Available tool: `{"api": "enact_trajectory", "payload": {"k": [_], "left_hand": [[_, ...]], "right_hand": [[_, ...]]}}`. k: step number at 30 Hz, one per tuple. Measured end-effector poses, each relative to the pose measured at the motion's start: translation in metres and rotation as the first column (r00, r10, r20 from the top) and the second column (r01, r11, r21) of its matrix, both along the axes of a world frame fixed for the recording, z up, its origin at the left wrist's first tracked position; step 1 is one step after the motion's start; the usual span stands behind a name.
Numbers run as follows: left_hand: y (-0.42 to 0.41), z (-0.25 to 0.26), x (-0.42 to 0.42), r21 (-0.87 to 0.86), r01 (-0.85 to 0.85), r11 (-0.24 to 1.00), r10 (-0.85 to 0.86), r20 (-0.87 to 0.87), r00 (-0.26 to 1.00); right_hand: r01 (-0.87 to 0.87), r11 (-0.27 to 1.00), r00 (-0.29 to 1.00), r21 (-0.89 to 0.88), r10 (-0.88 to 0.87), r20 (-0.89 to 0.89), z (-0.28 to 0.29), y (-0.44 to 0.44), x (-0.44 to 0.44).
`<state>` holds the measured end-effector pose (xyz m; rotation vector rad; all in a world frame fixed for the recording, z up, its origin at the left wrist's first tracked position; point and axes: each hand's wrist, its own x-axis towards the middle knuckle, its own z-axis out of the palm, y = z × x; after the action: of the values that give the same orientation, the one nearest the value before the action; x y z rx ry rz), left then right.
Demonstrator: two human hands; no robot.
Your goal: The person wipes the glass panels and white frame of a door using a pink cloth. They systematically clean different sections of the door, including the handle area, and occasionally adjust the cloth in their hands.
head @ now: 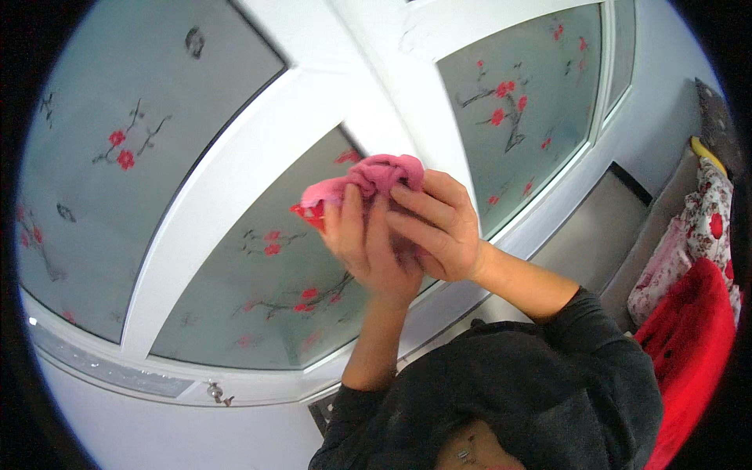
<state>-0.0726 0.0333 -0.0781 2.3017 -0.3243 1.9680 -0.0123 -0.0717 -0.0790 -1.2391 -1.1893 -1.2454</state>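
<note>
A crumpled pink cloth (385, 170) is bunched up in front of white-framed glass panels. My left hand (367, 247) grips its lower left side, fingers pointing up and slightly blurred. From the right, my right hand (443, 226) closes over the same cloth, its fingers meeting those of the left. A bright red piece with pale marks (310, 215) sticks out under the cloth's left end; whether it belongs to the cloth I cannot tell. The palms and the cloth's underside are hidden.
Frosted glass (299, 276) with red blossom patterns fills the left, and another such pane (529, 117) stands at right. A metal fitting (217, 393) juts out at lower left. Red fabric (690, 346) and floral bedding (699, 235) lie along the right edge.
</note>
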Motion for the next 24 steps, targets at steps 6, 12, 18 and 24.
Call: {"api": "enact_trajectory", "payload": {"k": [6,12,18,24], "left_hand": [[-0.013,0.001,0.049,-0.044,-0.023,0.999,0.018,-0.125,0.992],[-0.011,-0.073,0.058,0.188,-0.260,0.947,0.289,-0.151,0.945],[-0.023,-0.070,0.053,0.199,-0.272,0.942,0.317,-0.245,0.916],[-0.047,-0.033,0.026,-0.044,0.017,0.999,-0.029,-0.296,0.955]], "right_hand": [[0.132,0.991,0.991,0.021,-0.132,-0.015,-0.015,-0.001,0.056],[0.043,0.997,0.989,-0.069,-0.052,-0.141,-0.093,-0.003,0.078],[0.041,0.998,0.988,-0.045,-0.047,-0.146,-0.102,-0.014,0.079],[-0.390,0.919,0.728,0.054,0.344,-0.593,-0.079,-0.055,0.039]]}}
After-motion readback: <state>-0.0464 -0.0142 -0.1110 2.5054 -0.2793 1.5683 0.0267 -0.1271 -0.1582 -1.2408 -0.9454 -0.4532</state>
